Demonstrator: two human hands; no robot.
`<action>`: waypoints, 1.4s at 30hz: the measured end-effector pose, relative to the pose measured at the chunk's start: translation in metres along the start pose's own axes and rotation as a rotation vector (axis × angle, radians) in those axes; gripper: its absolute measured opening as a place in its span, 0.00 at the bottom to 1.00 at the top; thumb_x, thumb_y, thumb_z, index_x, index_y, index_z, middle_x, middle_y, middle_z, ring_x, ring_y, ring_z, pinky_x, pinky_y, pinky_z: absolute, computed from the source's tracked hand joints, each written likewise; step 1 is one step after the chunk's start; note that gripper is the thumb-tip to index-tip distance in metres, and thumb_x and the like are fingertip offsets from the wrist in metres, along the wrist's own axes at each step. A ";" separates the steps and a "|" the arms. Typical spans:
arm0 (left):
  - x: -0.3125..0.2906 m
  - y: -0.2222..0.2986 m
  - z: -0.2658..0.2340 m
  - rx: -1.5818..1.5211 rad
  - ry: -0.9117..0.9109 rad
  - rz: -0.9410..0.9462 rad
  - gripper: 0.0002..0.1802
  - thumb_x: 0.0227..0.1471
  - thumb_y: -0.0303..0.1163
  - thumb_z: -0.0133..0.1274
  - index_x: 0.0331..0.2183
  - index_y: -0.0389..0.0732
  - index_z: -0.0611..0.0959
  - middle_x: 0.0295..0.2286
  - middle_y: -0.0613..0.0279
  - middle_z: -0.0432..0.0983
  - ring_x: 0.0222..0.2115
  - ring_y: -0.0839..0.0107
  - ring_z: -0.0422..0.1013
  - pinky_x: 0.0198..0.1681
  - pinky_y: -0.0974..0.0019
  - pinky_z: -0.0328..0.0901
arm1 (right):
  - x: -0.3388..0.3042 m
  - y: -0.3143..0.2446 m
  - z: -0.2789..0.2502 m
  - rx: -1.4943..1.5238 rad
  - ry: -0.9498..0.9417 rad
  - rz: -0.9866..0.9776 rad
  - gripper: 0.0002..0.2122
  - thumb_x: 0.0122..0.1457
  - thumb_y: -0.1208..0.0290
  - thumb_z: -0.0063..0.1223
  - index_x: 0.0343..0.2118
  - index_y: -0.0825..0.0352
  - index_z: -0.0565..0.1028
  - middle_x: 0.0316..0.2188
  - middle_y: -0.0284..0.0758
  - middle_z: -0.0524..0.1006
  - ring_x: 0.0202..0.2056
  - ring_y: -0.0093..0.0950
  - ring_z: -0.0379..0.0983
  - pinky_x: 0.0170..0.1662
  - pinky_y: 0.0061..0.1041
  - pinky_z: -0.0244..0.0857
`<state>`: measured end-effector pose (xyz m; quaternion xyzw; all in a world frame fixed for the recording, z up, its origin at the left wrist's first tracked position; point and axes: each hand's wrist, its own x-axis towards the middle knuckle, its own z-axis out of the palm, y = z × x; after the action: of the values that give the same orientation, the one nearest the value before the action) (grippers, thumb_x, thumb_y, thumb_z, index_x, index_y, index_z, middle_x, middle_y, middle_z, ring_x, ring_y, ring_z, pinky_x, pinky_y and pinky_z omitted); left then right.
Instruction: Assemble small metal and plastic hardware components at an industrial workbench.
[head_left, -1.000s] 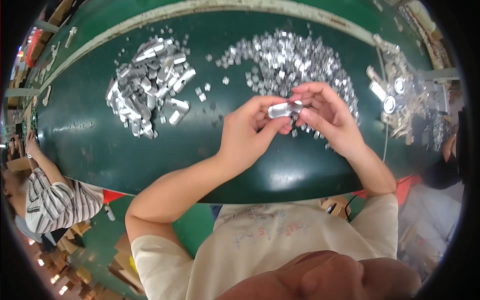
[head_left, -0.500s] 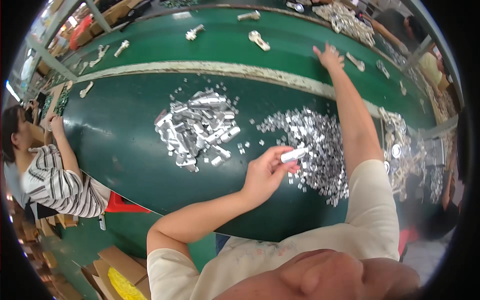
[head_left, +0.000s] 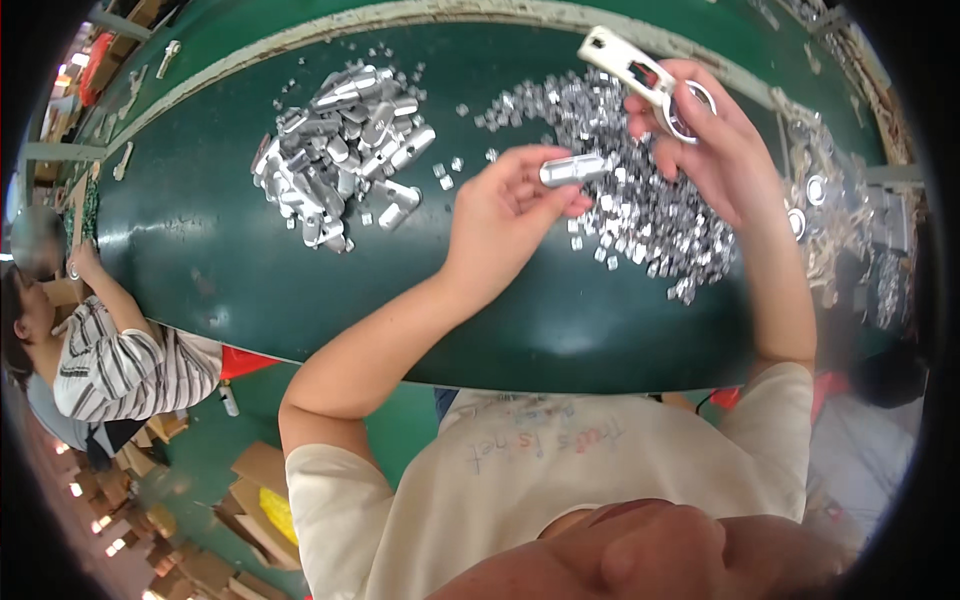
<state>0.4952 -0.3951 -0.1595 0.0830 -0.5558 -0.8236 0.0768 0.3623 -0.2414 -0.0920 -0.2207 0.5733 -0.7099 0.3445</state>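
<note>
My left hand (head_left: pixel 500 215) is closed around a shiny silver casing piece (head_left: pixel 573 170), long and rounded, pinched between thumb and fingers. To its right and higher up, my right hand (head_left: pixel 722 135) grips a white plastic handle-shaped part (head_left: pixel 628 66) by its ring end, with the narrow end pointing up and left. A dark opening with a bit of red shows in the middle of that part. Beneath both hands spreads a heap of small silver metal bits (head_left: pixel 650 225). Left of my left hand lies a pile of larger silver casing pieces (head_left: pixel 350 150).
A dark green worktable (head_left: pixel 480 340) carries the piles. Along its far side runs a worn pale rail (head_left: pixel 300 42), with a green belt (head_left: pixel 240 20) beyond. White plastic parts (head_left: pixel 825 225) lie at the right. A co-worker in a striped top (head_left: pixel 120 365) sits at the left.
My right hand has come back from the belt toward me and now holds a white plastic part. The left hand keeps its silver piece. The view has tilted downward.
</note>
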 end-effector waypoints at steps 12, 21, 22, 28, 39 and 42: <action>-0.021 0.018 0.024 0.155 -0.132 -0.034 0.18 0.48 0.14 0.46 0.43 0.25 0.68 0.36 0.45 0.72 0.34 0.58 0.73 0.37 0.64 0.72 | -0.059 0.037 -0.021 -0.705 -0.047 -0.559 0.13 0.55 0.74 0.46 0.43 0.70 0.65 0.40 0.40 0.67 0.37 0.26 0.64 0.42 0.24 0.58; -0.023 0.017 0.021 0.080 -0.172 -0.045 0.18 0.47 0.13 0.46 0.43 0.26 0.68 0.37 0.46 0.71 0.35 0.60 0.73 0.39 0.65 0.71 | -0.062 0.037 -0.010 -1.054 -0.120 -0.640 0.18 0.43 0.77 0.59 0.40 0.70 0.70 0.38 0.41 0.67 0.38 0.33 0.66 0.41 0.27 0.60; -0.023 0.017 0.021 0.089 -0.176 -0.047 0.18 0.47 0.13 0.46 0.44 0.26 0.68 0.37 0.46 0.72 0.35 0.61 0.73 0.39 0.65 0.71 | -0.062 0.037 -0.009 -1.053 -0.114 -0.645 0.18 0.43 0.77 0.59 0.40 0.70 0.70 0.38 0.42 0.68 0.38 0.33 0.66 0.41 0.27 0.60; -0.025 0.017 0.019 0.105 -0.194 -0.055 0.19 0.47 0.13 0.47 0.44 0.26 0.68 0.37 0.47 0.72 0.36 0.62 0.73 0.39 0.66 0.71 | -0.062 0.039 -0.007 -1.066 -0.118 -0.645 0.18 0.43 0.78 0.58 0.40 0.71 0.69 0.38 0.43 0.68 0.37 0.34 0.66 0.40 0.28 0.61; -0.030 0.015 0.022 0.060 -0.163 -0.082 0.19 0.46 0.13 0.47 0.43 0.30 0.70 0.34 0.52 0.74 0.35 0.69 0.73 0.39 0.71 0.70 | -0.068 0.037 -0.003 -1.093 -0.131 -0.665 0.18 0.43 0.79 0.58 0.40 0.71 0.69 0.37 0.44 0.68 0.36 0.35 0.66 0.39 0.29 0.62; -0.030 0.011 0.020 0.115 -0.148 -0.018 0.17 0.46 0.14 0.48 0.42 0.30 0.71 0.33 0.54 0.74 0.34 0.71 0.74 0.39 0.72 0.69 | -0.066 0.039 -0.005 -1.108 -0.141 -0.668 0.19 0.42 0.79 0.58 0.40 0.71 0.69 0.38 0.44 0.68 0.36 0.35 0.66 0.38 0.28 0.62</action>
<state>0.5201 -0.3746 -0.1400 0.0310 -0.6055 -0.7949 0.0230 0.4121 -0.1932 -0.1254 -0.5783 0.7309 -0.3616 -0.0229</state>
